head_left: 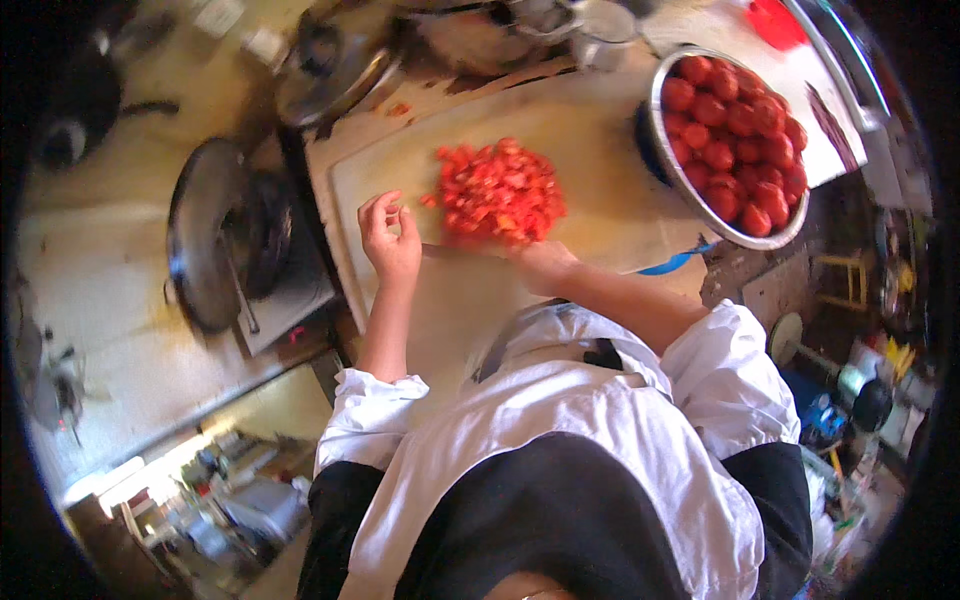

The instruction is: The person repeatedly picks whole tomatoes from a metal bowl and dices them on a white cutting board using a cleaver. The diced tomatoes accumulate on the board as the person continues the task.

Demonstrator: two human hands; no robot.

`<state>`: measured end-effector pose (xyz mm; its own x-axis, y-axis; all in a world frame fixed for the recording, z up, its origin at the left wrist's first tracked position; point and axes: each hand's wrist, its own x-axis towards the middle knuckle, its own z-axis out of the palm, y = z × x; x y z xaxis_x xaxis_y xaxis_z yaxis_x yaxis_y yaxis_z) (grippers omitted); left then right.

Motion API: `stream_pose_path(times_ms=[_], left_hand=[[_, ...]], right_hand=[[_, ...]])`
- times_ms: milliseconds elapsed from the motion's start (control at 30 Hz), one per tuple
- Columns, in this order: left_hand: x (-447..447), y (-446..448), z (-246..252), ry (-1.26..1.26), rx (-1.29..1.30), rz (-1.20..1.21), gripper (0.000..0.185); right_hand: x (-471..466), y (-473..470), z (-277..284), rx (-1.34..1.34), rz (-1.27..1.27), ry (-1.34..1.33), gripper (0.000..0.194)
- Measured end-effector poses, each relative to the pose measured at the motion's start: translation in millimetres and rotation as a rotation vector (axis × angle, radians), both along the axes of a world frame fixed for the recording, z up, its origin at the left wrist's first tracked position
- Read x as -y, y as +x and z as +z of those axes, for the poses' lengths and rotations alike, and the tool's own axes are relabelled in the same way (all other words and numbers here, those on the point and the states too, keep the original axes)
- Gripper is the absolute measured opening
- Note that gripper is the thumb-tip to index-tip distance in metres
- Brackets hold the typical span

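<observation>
A heap of chopped tomatoes (501,193) lies on a large pale cutting board (600,180) before me. My right hand (546,266) is at the heap's near edge, closed around what looks like a knife. Motion blurs its dark blade edge (450,252), which runs leftward from the fist; the handle is hidden in my grip. To the left of the heap, my left hand (390,238) is raised with fingers loosely curled, thumb apart and nothing in it. Whole red tomatoes (724,142) fill a metal-rimmed bowl (670,169) at the board's far right.
On the left, a dark wok (206,240) sits on the stove counter, with a long-handled utensil (240,289) by it. A round metal lid or pan (337,75) and a clear container (604,34) stand behind the board. Something blue (667,264) shows under its right edge.
</observation>
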<state>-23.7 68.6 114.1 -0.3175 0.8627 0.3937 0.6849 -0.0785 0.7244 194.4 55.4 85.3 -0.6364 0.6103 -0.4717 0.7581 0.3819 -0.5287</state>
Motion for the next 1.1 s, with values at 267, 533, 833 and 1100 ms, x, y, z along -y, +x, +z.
stream_pose_path(times_ms=[267, 533, 833, 1100], left_hand=[[-100.5, 228.0, 39.0, 0.033, -0.187, -0.850, 0.022], [-136.6, 365.2, -6.2, -0.292, -0.583, -0.904, 0.047], [-127.3, 300.3, 31.5, -0.826, 1.204, -1.017, 0.036], [-34.6, 88.5, 47.1, -0.179, 0.682, -0.423, 0.046]], right_hand=[[-2.2, 11.3, -30.4, -0.343, -0.301, 0.616, 0.028], [18.9, 28.1, -26.3, -0.308, -0.172, 0.128, 0.028], [0.2, 29.9, -9.8, -0.261, -0.068, 0.031, 0.027], [-2.5, 16.2, -17.6, 0.005, -0.071, 0.123, 0.020]])
